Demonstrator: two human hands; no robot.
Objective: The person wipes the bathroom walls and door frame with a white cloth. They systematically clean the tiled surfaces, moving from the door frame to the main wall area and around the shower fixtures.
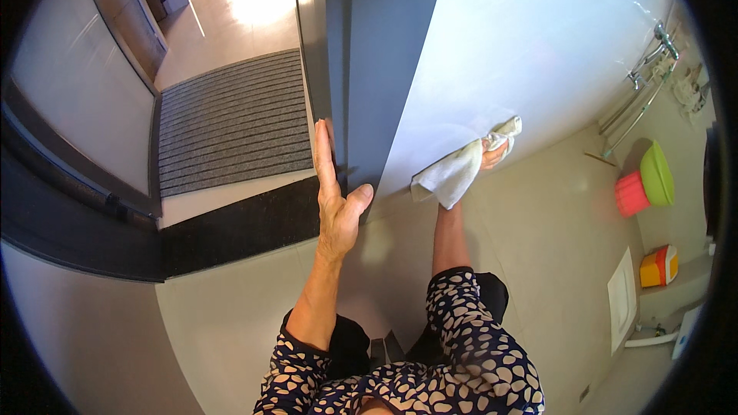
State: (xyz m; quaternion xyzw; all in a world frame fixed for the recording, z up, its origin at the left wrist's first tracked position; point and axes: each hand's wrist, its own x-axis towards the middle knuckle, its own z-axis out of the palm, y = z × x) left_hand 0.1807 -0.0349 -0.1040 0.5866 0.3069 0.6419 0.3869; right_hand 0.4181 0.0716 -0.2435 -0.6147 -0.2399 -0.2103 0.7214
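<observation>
A door [388, 69] with a wide dark grey frame and a pale, glossy panel [530, 38] stands in front of me. My left hand [338, 211] grips its edge, the fingers stretched straight along the far side and the thumb on the near side of the frame. My right hand [494, 157] is closed around a whitish cloth [453, 175] and presses it to the lower part of the panel. One end of the cloth bunches above the fingers, while the rest hangs loosely to the left and covers much of the hand.
Left of the door, a dark threshold [238, 215] leads to a ribbed grey mat [234, 123]. Along the right wall are a shower tap [663, 44], a green basin [657, 173] against a pink-red tub [630, 194], an orange-yellow container [657, 267] and a white floor fixture [623, 300].
</observation>
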